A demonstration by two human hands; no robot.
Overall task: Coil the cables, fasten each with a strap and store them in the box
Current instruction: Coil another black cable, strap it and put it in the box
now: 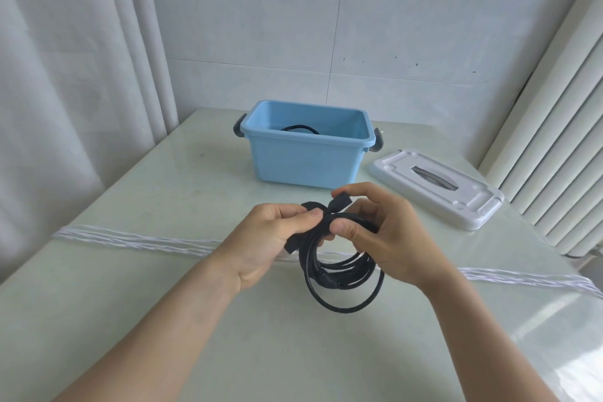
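A black coiled cable (342, 277) hangs above the table between my two hands. A black strap (323, 222) is wrapped round the top of the coil. My left hand (270, 241) pinches one end of the strap against the coil. My right hand (378, 232) grips the coil with its thumb and pinches the strap's other end (341, 201) between its fingertips. Behind them stands the open light-blue box (306, 153), with another black cable (300, 129) lying inside.
The box's white lid (437, 189) lies flat on the table to the right of the box. A white cord band (140, 240) runs across the pale green table (163, 192). A curtain hangs at the left, a radiator stands at the right.
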